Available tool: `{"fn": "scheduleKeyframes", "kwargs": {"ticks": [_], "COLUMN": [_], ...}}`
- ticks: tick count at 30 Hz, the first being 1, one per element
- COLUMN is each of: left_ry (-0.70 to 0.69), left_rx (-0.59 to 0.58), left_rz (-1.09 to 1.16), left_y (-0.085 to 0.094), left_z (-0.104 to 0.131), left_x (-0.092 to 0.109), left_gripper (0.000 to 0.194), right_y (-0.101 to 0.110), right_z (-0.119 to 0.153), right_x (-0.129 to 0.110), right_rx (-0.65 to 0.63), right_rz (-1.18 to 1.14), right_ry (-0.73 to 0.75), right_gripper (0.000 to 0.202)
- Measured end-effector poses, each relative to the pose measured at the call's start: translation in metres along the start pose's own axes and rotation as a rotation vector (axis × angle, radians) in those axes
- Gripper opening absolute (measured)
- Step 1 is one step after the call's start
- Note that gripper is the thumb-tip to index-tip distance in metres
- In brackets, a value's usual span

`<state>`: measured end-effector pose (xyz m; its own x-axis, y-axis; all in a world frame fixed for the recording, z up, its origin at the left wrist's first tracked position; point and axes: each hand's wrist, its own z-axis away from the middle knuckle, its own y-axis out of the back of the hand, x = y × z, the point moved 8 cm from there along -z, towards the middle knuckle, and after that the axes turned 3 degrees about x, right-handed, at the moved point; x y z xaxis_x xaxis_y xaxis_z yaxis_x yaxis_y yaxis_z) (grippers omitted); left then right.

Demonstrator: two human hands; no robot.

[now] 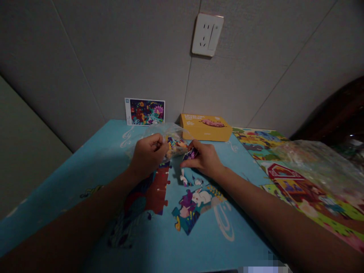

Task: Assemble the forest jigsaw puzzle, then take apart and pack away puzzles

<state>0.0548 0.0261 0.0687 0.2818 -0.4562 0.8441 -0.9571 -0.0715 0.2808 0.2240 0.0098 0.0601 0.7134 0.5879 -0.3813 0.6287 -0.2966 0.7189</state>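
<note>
"Both my bare arms (264, 197) are closest, coming up from the low corners over the table."

"What's the biggest thing you see?"

"That's the grey wall (136, 57). Next comes the blue table top (74, 170), with white swirls on it."

"And after that?"

"On my right there's a bright farm picture (287, 189) with a red barn. Some crinkly clear plastic (321, 159) lies over part of it. Back by the wall is a yellow box (210, 132). To the left of the box, a card (145, 112) with a dark, colourful picture stands up at the wall."

"Where's the puzzle?"

"All around my hands! Loose pieces (174, 146) are in the clear bag (173, 131), in front of the box. A red block of joined pieces (157, 193) is partly hidden by my left arm, so I can't see all of it. Between my arms lies a smaller bunch (186, 210) with a white rabbit and something purple."

"What are your hands doing?"

"My left hand (149, 153) has its fingers curled tight, pinching the bag's plastic. My right hand (207, 157) pinches a little purple piece (190, 154) between thumb and finger, just beside the bag."
</note>
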Motion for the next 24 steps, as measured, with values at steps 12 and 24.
{"fn": "scheduleKeyframes", "kwargs": {"ticks": [12,24], "left_ry": [-0.023,-0.048], "left_rx": [-0.003,-0.051], "left_rz": [0.003,-0.037], "left_y": [-0.001,-0.005], "left_z": [0.0,0.001], "left_x": [0.003,0.001], "left_gripper": [0.024,0.025], "right_y": [-0.018,-0.021], "right_z": [0.003,0.014], "right_x": [-0.001,0.033], "right_rx": [-0.373,0.015], "right_rz": [0.123,-0.859], "right_ry": [0.081,-0.719], "right_gripper": [0.048,0.043]}}
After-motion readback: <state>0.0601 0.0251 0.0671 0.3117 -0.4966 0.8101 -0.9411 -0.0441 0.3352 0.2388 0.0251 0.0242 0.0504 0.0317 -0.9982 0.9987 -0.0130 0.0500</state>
